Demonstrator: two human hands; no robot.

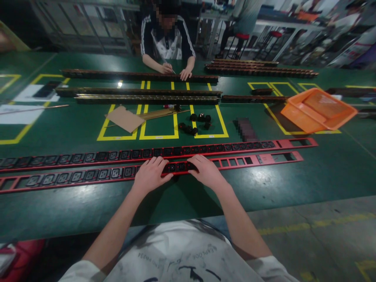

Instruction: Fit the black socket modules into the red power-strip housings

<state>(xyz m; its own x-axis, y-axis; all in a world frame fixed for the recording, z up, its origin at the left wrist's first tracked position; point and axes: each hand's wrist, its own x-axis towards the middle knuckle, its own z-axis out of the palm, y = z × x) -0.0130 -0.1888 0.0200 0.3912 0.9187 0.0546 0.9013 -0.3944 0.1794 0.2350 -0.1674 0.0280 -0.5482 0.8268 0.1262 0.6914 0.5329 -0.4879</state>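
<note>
Two long red strips lie across the green table. The nearer red strip (114, 173) carries a row of black sockets on its left part and bare square openings toward its right end. Around this strip, near its middle, my left hand (152, 174) is closed, thumb at the front edge and fingers over the back. A short way to the right, my right hand (206, 172) grips the same strip, its fingertips by a black socket. Between my hands, black sockets (176, 167) sit in the strip. Behind it lies the farther red strip (279, 145), filled with sockets along most of its length.
Loose black parts (189, 128), cardboard (125, 118) and a dark pixelated object (246, 129) lie beyond the strips. An orange bin (319, 109) stands at the right. Long dark bars (147, 96) cross the table, and a person (167, 43) works opposite.
</note>
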